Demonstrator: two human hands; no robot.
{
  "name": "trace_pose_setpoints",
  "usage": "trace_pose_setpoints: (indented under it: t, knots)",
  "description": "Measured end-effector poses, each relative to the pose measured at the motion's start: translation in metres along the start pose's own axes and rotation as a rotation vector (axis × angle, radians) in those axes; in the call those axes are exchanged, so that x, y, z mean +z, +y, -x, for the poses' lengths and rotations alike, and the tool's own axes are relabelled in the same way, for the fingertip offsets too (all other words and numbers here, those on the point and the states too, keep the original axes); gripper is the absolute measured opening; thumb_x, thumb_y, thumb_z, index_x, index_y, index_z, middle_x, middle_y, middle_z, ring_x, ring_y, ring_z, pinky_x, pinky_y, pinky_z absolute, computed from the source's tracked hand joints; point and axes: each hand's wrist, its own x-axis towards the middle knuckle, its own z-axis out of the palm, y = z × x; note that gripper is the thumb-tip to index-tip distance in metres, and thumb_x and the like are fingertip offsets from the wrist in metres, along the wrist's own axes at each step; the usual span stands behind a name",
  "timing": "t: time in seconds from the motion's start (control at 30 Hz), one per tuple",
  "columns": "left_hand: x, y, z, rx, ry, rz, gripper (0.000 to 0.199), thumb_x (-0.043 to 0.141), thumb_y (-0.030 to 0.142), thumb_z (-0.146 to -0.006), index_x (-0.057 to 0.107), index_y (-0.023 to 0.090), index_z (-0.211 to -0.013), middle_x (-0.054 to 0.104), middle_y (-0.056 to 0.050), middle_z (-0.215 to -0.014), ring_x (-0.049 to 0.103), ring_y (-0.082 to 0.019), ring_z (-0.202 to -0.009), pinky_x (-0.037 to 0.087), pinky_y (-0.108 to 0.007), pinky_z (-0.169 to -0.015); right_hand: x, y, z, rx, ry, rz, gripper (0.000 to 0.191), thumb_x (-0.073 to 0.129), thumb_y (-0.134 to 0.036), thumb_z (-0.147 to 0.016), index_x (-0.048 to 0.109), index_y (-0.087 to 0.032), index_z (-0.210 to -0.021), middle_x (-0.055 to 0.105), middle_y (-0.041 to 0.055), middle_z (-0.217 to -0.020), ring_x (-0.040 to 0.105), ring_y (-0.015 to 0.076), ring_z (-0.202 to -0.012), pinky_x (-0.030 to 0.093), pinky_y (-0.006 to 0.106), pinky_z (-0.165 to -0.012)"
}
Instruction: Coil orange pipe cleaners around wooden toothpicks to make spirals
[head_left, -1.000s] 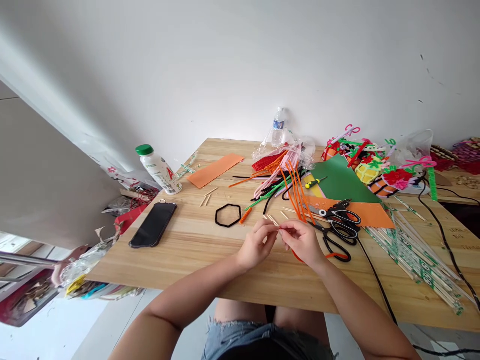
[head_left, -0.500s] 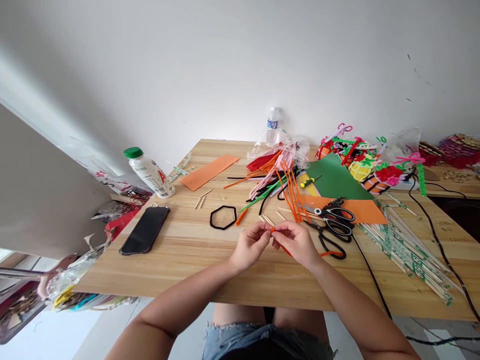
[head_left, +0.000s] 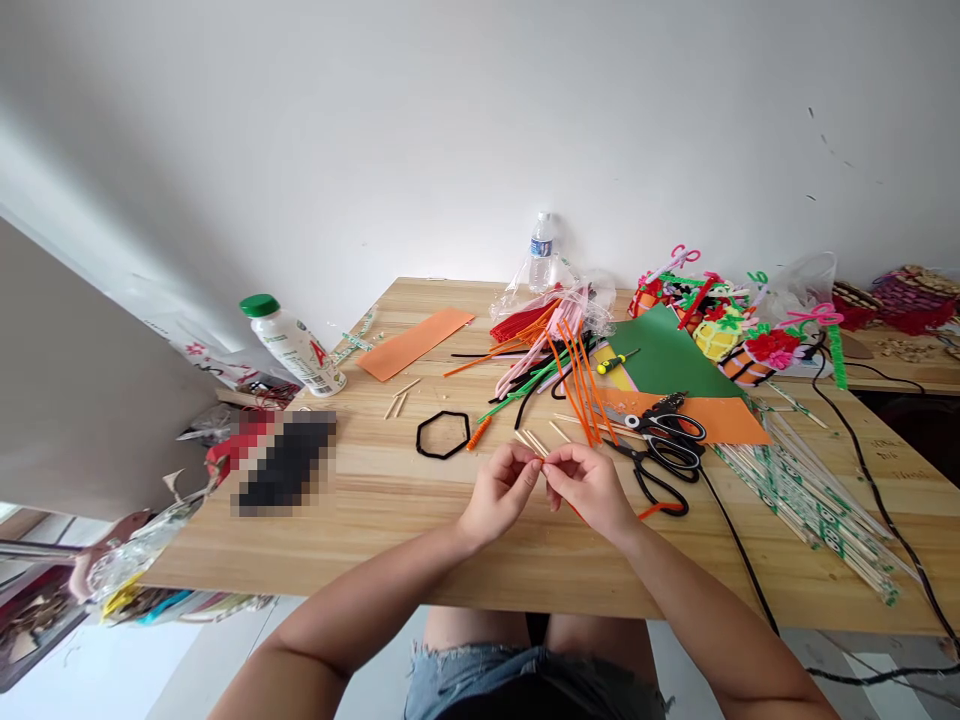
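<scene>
Near the table's front, my left hand [head_left: 501,495] and my right hand [head_left: 592,488] meet at the fingertips. Both pinch an orange pipe cleaner [head_left: 649,511], whose tail runs out beneath my right hand. Short wooden sticks [head_left: 534,441] show just beyond the fingertips; whether they are held too, I cannot tell. To the left lie a black hexagonal ring [head_left: 418,438] and a tightly coiled orange piece [head_left: 478,433]. Straight orange pipe cleaners [head_left: 576,385] lie beyond my hands, and black-handled scissors [head_left: 660,488] rest right of my right hand.
A white bottle with a green cap [head_left: 296,350] stands at the left, near a blurred dark object [head_left: 285,465]. Further back are orange paper [head_left: 416,343], a water bottle [head_left: 541,250], green paper [head_left: 671,355] and colourful pipe-cleaner crafts [head_left: 757,350]. Wrapped sticks [head_left: 825,515] and cables lie right.
The view has shifted slightly, and the phone at the left is now pixelated. My hands stay together, and less of the orange piece shows between my fingertips.
</scene>
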Motion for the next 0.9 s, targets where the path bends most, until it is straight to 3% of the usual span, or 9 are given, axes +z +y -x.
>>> trace_pose_setpoints:
  t: [0.17, 0.3, 0.4, 0.47, 0.7, 0.8, 0.9]
  knots:
    - [-0.0006, 0.0047, -0.0031, -0.121, -0.029, 0.079, 0.038, 0.072, 0.05, -0.074, 0.056, 0.015, -0.073, 0.055, 0.002, -0.064, 0.049, -0.008, -0.054, 0.04, -0.022, -0.053, 0.0008, 0.003, -0.0002, -0.01, -0.032, -0.02, 0.026, 0.07, -0.041, -0.077, 0.059, -0.017, -0.079, 0.06, -0.003, -0.055, 0.057, 0.0104, -0.043, 0.052, 0.023, -0.041]
    - [-0.0029, 0.006, -0.0057, -0.293, -0.078, 0.237, 0.043, 0.074, 0.053, -0.07, 0.054, 0.015, -0.069, 0.045, 0.007, -0.047, 0.031, -0.003, -0.038, 0.022, -0.018, -0.04, -0.0018, 0.0055, -0.0018, -0.096, -0.065, 0.01, 0.024, 0.07, -0.038, -0.079, 0.061, -0.018, -0.089, 0.062, -0.0013, -0.069, 0.06, 0.0107, -0.051, 0.053, 0.023, -0.045]
    - [-0.005, 0.0064, -0.0075, -0.434, -0.157, 0.374, 0.045, 0.077, 0.052, -0.067, 0.05, 0.015, -0.066, 0.052, 0.004, -0.05, 0.025, -0.001, -0.035, 0.014, -0.017, -0.037, -0.0045, 0.0047, -0.0028, -0.22, -0.084, 0.099, 0.019, 0.07, -0.033, -0.081, 0.067, -0.019, -0.093, 0.062, 0.0021, -0.079, 0.064, 0.0124, -0.06, 0.056, 0.025, -0.052]
    - [-0.0056, 0.0063, -0.008, -0.449, -0.197, 0.4, 0.046, 0.076, 0.051, -0.068, 0.049, 0.015, -0.065, 0.058, 0.0, -0.054, 0.023, 0.0, -0.034, 0.013, -0.017, -0.037, -0.0059, 0.004, -0.0031, -0.294, -0.082, 0.135, 0.015, 0.069, -0.031, -0.082, 0.07, -0.02, -0.091, 0.062, 0.004, -0.083, 0.064, 0.0136, -0.063, 0.056, 0.027, -0.053]
    - [-0.0046, 0.0022, -0.0067, -0.199, -0.094, 0.121, 0.039, 0.069, 0.05, -0.077, 0.058, 0.014, -0.069, 0.057, 0.0, -0.059, 0.041, -0.006, -0.043, 0.031, -0.02, -0.042, -0.0083, 0.0041, -0.0049, -0.565, 0.055, 0.418, 0.009, 0.066, -0.023, -0.084, 0.075, -0.023, -0.081, 0.07, 0.0066, -0.083, 0.066, 0.0181, -0.074, 0.057, 0.032, -0.064]
    - [-0.0064, 0.002, -0.0069, 0.046, -0.038, -0.133, 0.028, 0.066, 0.041, -0.083, 0.064, 0.014, -0.074, 0.061, -0.004, -0.073, 0.056, -0.013, -0.064, 0.046, -0.026, -0.059, -0.008, 0.004, -0.0053, -0.593, 0.067, 0.444, 0.01, 0.063, -0.018, -0.084, 0.072, -0.021, -0.082, 0.07, 0.0069, -0.081, 0.065, 0.0158, -0.069, 0.055, 0.026, -0.055]
    - [-0.0087, 0.004, -0.0067, 0.339, 0.059, -0.396, 0.012, 0.066, 0.029, -0.084, 0.068, 0.017, -0.086, 0.063, -0.007, -0.088, 0.059, -0.019, -0.087, 0.049, -0.034, -0.08, -0.0077, 0.002, -0.0049, -0.612, 0.093, 0.481, 0.008, 0.062, -0.015, -0.083, 0.069, -0.019, -0.082, 0.068, 0.0057, -0.078, 0.062, 0.0128, -0.062, 0.05, 0.022, -0.047]
